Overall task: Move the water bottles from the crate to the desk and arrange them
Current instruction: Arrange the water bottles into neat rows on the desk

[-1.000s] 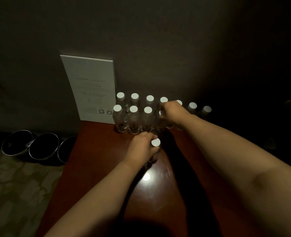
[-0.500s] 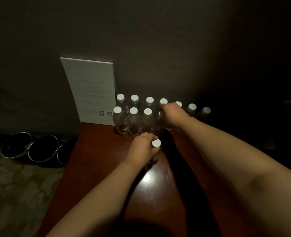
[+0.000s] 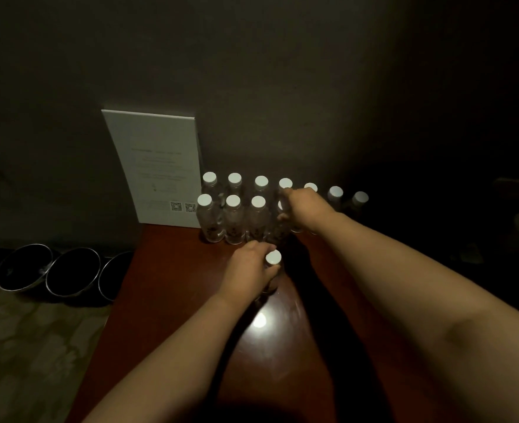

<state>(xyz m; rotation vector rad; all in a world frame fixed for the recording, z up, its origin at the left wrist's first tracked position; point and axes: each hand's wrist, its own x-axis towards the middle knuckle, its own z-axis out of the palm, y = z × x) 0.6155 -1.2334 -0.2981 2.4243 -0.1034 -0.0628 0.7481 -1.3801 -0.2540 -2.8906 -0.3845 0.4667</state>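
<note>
Head view, left hand gripping clear round white-capped bottle, glossy wooden desk

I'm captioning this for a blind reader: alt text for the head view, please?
Two hands arrange white-capped water bottles on a dark wooden desk: the left hand grips one bottle, the right hand holds another in the rows.

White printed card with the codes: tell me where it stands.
Head view, left: the white printed card stands against the wall, beside the clear white-capped bottles.

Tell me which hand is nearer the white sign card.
Left. The left hand grips a bottle in front of the white sign card; the right hand is farther right, among the rows.
</note>
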